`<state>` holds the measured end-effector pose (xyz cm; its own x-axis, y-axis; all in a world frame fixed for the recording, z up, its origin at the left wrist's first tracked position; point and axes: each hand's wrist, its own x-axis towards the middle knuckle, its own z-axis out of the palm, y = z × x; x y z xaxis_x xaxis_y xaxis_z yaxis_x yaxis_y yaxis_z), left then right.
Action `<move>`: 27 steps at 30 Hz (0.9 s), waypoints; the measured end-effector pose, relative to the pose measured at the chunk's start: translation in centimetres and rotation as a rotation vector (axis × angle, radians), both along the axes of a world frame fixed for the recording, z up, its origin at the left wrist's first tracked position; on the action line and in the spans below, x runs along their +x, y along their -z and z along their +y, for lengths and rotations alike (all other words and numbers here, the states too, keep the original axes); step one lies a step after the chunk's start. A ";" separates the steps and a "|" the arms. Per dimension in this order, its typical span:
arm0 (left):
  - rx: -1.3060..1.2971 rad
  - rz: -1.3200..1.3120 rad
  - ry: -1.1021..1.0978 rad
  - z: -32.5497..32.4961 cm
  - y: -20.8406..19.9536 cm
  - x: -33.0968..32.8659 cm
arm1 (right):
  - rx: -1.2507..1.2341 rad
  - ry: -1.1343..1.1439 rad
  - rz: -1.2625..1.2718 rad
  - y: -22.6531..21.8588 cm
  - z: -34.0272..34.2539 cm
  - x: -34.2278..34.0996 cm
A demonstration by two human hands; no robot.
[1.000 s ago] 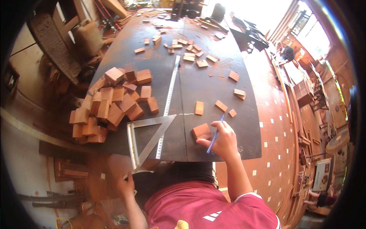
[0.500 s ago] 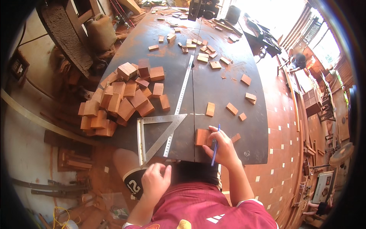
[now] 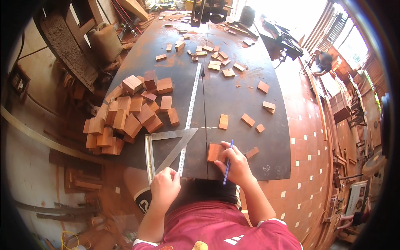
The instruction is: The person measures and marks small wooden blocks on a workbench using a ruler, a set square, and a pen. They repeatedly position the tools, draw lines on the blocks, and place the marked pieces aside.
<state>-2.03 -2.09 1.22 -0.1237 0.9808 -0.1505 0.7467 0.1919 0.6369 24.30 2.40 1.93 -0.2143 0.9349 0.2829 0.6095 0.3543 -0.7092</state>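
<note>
My right hand (image 3: 236, 167) holds a blue pen (image 3: 228, 162) pointing up and away. Its thumb and fingers also touch a reddish wooden block (image 3: 214, 152) near the table's front edge. My left hand (image 3: 165, 186) is at the front edge with its fingers curled closed. They cover the near corner of a metal triangular square (image 3: 171, 133) and meet the near end of a long steel ruler (image 3: 192, 100). Whether they grip either is hidden. The ruler runs away from me, passing under the square's tip. A small wooden piece (image 3: 252, 152) lies right of my right hand.
A heap of wooden blocks (image 3: 133, 110) covers the table's left side. Several thin offcuts (image 3: 214, 65) are scattered toward the far end and right. The dark tabletop (image 3: 246, 91) has a seam down its middle. Another person (image 3: 323, 61) is at the far right.
My left hand has moved forward from beyond the table edge to the square's near corner and the ruler's end. My right hand stays at the block with the pen. The view has shifted slightly.
</note>
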 end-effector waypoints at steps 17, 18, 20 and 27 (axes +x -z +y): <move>-0.640 -1.352 0.559 -2.6 -2.9 -3.1 | -0.036 0.002 0.037 0.0 0.0 0.3; -0.649 -1.372 0.611 -2.9 -3.3 -3.0 | -0.038 0.005 0.037 -0.1 0.0 0.2; -0.568 -1.321 0.698 -3.5 -3.3 -2.8 | -0.042 0.012 0.037 -0.3 0.0 0.1; -0.321 -0.884 0.581 -4.7 -2.4 -2.8 | -0.005 0.001 0.047 0.1 -0.2 0.2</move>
